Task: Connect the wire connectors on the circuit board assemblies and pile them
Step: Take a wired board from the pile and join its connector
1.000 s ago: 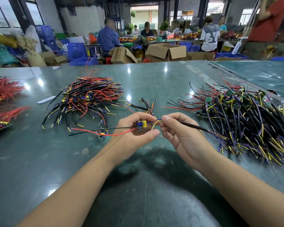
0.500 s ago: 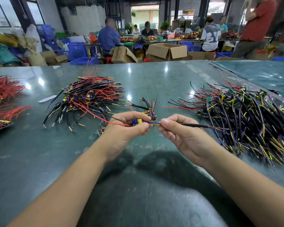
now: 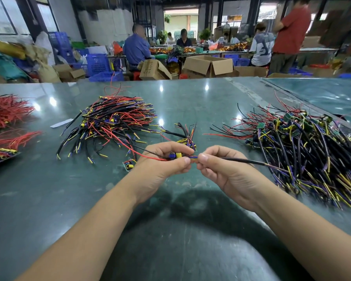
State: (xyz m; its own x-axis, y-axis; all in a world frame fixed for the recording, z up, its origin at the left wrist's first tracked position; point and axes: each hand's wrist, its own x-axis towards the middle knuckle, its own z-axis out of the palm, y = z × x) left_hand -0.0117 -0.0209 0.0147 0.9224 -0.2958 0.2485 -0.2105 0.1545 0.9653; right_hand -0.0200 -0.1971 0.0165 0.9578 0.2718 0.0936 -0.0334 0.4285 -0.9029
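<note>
In the head view, a small circuit board assembly (image 3: 177,155), with blue and yellow parts and a red lead trailing left, is held above the bench (image 3: 180,102) by the left hand (image 3: 164,165), its thumb and fingers curled round it. A black sheathed wire (image 3: 239,160) is pinched near its tip between thumb and forefinger of the right hand (image 3: 221,169); the wire runs off right toward the right-hand heap (image 3: 304,151). The two ends are brought together between the fingertips, touching or nearly so; whether the connector is fully seated cannot be told, since the joint is partly hidden by the fingers.

Two heaps are seen on the bench: the left-hand pile (image 3: 111,122) of red, black and yellow wiring, and the larger right-hand heap in which green boards are visible. A few loose assemblies (image 3: 185,136) lie just beyond the hands, and one small board (image 3: 128,166) lies beside the left wrist. Bundles of red wires (image 3: 6,110) are laid at the far left.

The task is judged to be in mid-run: one joint is being made, piling of this piece is not yet done, and much stock appears to be left.
</note>
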